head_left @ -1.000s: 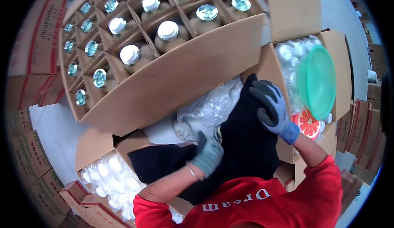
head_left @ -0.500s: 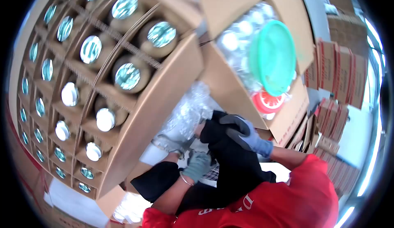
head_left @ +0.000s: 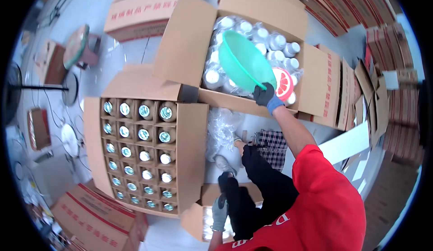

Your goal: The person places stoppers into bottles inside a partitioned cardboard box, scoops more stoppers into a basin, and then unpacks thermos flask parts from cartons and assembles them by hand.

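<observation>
My right hand (head_left: 266,95), in a dark glove with a blue cuff, grips the near rim of a green plastic basin (head_left: 243,61). The basin is tilted on top of plastic-wrapped, white-capped bottles (head_left: 276,41) in an open carton (head_left: 225,99). Beside the basin lies a round red item with a grapefruit-slice pattern (head_left: 283,84). My left hand (head_left: 219,212), in a grey-green glove, is down beside my leg, next to a smaller open box (head_left: 193,221) of white-topped things. Its fingers look stretched out, with nothing visible in them.
A divided carton (head_left: 191,160) at the left holds bottles with shiny or white tops. Crumpled clear plastic (head_left: 221,131) lies between the cartons. Closed cartons (head_left: 146,9) stand at the back, and others (head_left: 97,217) at lower left. A stand fan (head_left: 70,88) is far left.
My view has swung left and widened. My right hand has gone from my knee to the basin's rim. The left has left the space between my legs for the small box's side.
</observation>
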Demonstrator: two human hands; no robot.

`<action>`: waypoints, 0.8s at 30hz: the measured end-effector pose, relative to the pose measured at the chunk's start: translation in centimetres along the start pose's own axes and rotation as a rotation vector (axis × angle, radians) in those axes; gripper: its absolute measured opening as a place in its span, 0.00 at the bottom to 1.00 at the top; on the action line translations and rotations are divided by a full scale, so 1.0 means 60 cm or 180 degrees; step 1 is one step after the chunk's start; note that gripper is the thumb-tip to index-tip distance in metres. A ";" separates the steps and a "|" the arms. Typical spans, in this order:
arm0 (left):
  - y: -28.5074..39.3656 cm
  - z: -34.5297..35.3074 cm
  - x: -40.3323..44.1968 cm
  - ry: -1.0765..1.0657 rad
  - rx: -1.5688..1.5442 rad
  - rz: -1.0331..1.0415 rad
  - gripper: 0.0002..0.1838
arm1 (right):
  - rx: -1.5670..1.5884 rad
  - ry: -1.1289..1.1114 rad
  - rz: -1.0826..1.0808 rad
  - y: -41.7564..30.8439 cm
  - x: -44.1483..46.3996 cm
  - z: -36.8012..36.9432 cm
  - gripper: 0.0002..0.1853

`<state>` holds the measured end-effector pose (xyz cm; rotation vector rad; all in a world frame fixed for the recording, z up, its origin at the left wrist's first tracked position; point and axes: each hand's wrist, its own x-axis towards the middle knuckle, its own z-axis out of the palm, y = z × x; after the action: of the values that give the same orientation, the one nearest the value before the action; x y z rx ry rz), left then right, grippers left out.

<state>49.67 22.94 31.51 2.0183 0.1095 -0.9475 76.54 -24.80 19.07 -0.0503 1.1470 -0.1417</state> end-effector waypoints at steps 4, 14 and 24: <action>-0.014 -0.037 -0.108 -0.0413 0.0221 -0.0308 0.19 | -0.0580 -0.0778 -0.0336 -0.013 -0.220 -0.224 0.12; 0.025 -0.155 -0.191 -0.1537 0.1902 -0.0240 0.19 | 0.1425 0.0922 -0.1622 0.145 -0.705 -0.995 0.13; 0.218 -0.042 -0.064 -0.2168 0.2395 0.0647 0.15 | 0.3928 0.0783 -0.2641 0.703 -0.794 -1.286 0.29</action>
<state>53.76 17.85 43.79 2.1483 -0.9262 -1.6432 -9.33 26.08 25.70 0.6068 1.0524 -1.5953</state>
